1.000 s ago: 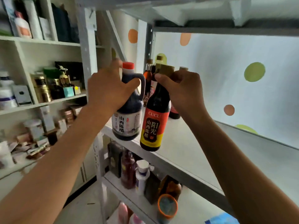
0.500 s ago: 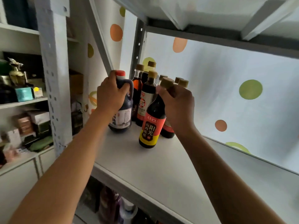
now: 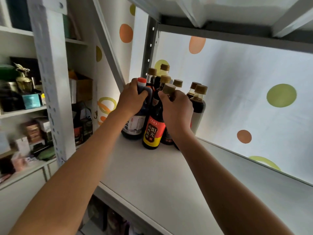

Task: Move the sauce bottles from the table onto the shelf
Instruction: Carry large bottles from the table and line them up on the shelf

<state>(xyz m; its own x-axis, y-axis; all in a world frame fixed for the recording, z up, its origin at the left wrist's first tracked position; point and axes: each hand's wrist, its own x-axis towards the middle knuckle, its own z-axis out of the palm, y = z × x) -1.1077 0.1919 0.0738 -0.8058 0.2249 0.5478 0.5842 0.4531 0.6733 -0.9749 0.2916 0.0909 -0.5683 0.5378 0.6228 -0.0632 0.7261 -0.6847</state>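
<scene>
Gripping: our left hand [image 3: 131, 99] on jug handle [image 3: 147, 92], right hand [image 3: 176, 109] on red-label bottle [image 3: 153, 133] neck | both standing on shelf [image 3: 152, 175] beside earlier bottles [image 3: 198, 102] | left: release; table unseen.

Behind the rack hangs a white backdrop [image 3: 245, 99] dotted with green and orange circles. To the left stands a white cabinet [image 3: 15, 112] — its ledges hold a teal box [image 3: 31, 101], a gold figurine [image 3: 22, 77] and stacked cartons, blurred. A cardboard box [image 3: 83, 89] sits further in.
</scene>
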